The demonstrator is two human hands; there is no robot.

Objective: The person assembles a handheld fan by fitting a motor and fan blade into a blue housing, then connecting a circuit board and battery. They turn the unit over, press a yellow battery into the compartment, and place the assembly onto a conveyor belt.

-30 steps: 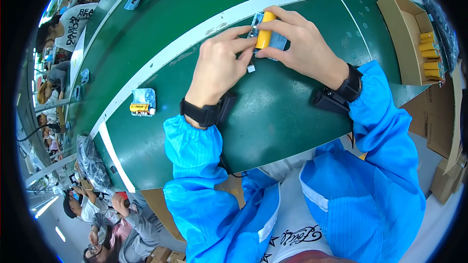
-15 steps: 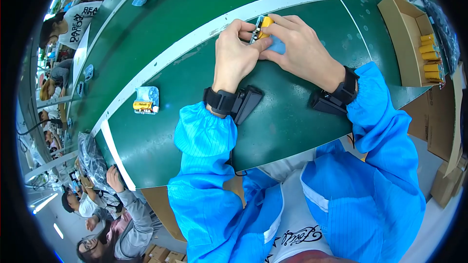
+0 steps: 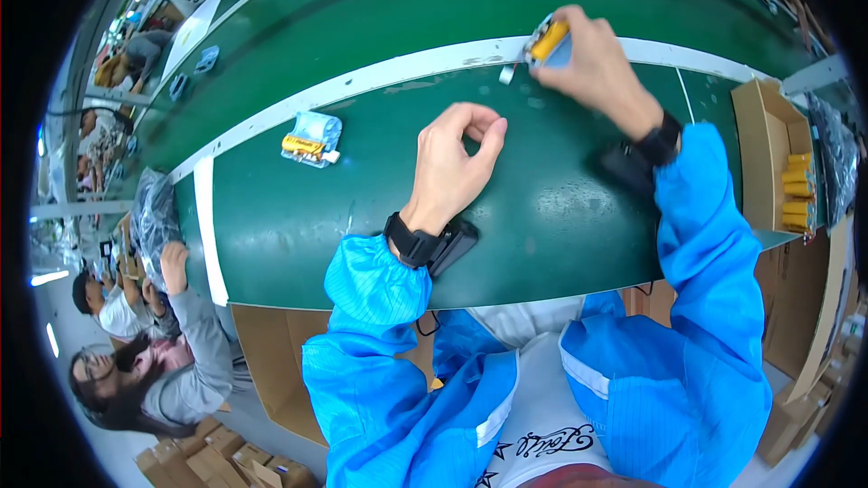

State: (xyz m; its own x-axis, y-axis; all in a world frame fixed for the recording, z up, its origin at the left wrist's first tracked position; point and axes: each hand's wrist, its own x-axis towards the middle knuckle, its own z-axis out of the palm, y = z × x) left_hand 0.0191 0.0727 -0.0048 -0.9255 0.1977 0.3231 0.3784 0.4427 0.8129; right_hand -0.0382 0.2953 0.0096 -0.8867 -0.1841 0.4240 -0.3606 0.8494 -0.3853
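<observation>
My right hand (image 3: pixel 592 63) grips a blue plastic casing with a yellow battery (image 3: pixel 550 40) in it, over the white rail at the table's far side. A small white connector (image 3: pixel 507 74) shows just below this battery assembly, at the rail's near edge. Closer to me, my left hand (image 3: pixel 452 158) hovers above the green table, thumb and forefinger curled into a loop with nothing visible in them. To its left lies a second blue casing (image 3: pixel 314 129), holding a yellow battery (image 3: pixel 306 145) and a white connector. Both wrists wear black straps with black boxes.
A cardboard box (image 3: pixel 758 140) with several yellow batteries (image 3: pixel 797 190) stands at the right. Beyond the white rail (image 3: pixel 407 66), more blue casings lie on a green surface (image 3: pixel 434 0). A person in a grey sleeve (image 3: pixel 201 343) sits at the left, beside clear plastic wrapping (image 3: pixel 155 217).
My left hand has let go of the battery assembly and drawn back toward me. My right hand has carried the assembly to the right, over the rail. The whole view has shifted.
</observation>
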